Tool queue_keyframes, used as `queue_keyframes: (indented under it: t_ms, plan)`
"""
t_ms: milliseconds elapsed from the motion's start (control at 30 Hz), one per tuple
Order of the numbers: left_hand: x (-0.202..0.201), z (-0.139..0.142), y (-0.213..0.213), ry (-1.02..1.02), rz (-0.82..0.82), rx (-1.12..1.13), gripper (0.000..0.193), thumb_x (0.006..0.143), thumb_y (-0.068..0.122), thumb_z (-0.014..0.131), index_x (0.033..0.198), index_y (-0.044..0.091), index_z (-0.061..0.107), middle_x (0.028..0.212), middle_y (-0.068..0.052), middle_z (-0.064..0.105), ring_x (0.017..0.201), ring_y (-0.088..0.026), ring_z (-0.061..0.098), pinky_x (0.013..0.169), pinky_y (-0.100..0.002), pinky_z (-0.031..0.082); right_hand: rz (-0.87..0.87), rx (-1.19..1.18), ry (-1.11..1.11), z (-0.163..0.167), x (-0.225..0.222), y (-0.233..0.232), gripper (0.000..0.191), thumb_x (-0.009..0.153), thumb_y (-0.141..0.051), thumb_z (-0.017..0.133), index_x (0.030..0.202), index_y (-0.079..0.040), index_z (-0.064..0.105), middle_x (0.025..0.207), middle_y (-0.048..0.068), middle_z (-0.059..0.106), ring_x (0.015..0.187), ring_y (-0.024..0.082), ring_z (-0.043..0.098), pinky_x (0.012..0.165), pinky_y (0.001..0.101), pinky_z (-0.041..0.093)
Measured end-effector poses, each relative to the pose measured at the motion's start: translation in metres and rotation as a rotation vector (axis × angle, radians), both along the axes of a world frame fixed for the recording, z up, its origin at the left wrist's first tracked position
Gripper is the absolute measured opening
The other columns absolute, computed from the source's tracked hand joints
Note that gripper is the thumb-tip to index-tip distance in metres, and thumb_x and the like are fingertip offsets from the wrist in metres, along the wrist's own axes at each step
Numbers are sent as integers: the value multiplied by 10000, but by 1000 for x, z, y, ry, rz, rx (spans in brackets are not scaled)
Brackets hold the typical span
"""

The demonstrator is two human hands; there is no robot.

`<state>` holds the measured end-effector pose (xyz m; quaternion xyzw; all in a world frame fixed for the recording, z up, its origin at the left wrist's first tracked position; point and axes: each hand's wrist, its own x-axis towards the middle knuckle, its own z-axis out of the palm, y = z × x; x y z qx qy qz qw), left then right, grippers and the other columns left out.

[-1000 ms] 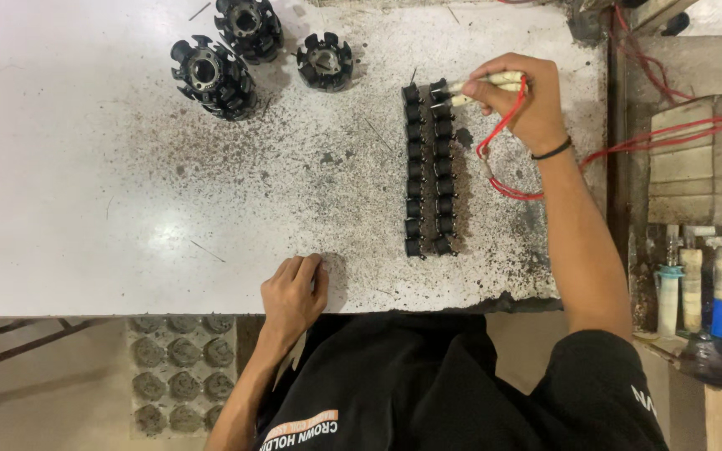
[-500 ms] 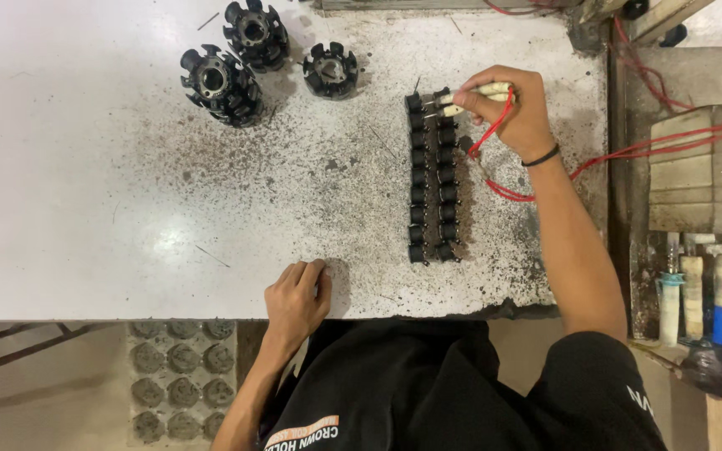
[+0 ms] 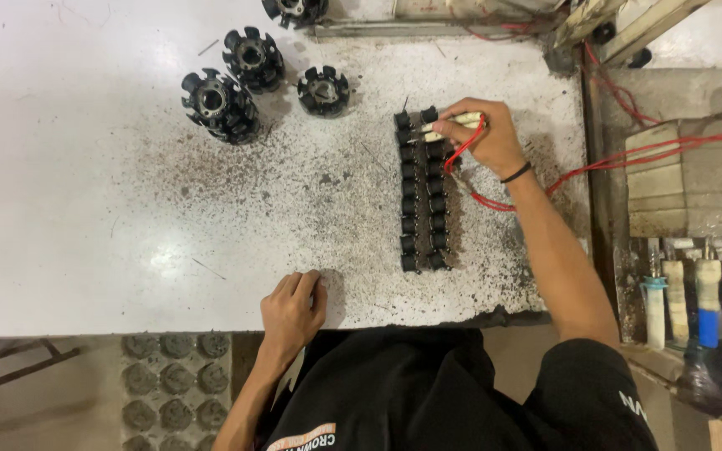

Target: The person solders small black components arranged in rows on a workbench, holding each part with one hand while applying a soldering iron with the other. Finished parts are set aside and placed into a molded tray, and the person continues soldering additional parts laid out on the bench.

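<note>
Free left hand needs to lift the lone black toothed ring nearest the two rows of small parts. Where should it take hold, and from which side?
Come straight down on the black toothed ring: it lies flat, open centre facing up. Take the grip across its outer rim, fingers on opposite sides, probably seated in the gaps between teeth. Its sides look clear; the other toothed rings lie apart to its left. The left hand rests at the table edge.

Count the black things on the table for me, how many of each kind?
Round black toothed parts: 4, one cut off by the top edge
Rows of small black pieces: 2, with too many blurred pieces to count each
Total: 6

The right hand holds a pale tool with red wires at the rows; the left hand rests on the table.
</note>
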<state>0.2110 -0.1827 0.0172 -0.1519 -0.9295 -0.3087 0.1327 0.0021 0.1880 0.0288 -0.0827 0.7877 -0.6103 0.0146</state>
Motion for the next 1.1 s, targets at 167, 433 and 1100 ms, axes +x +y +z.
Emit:
queue_keyframes:
  t_ms: [167,433,1100]
  plan:
    - [2,-4,-1,1,1,6,101,862,51,726,954,55,686,774,-69,651,673,-248,651,535,-373,507,1,81,122,10,27,7,168,975,-145,837,1027,-4,762,864,66,736,684,88,650,591,235,507]
    - [-1,4,1,-1,-11,7,101,860,55,726,952,55,684,761,-71,643,673,-252,651,546,-379,510,-43,5,-6,1,32,-3,171,940,-156,838,1009,-20,761,835,45,733,666,74,645,575,227,513]
    - [-1,1,0,-3,-13,5,92,866,58,725,950,56,690,744,-67,643,644,-232,641,515,-367,495,-11,100,231,3,62,-13,139,947,-119,843,1004,-18,765,919,69,756,804,113,685,698,253,521]
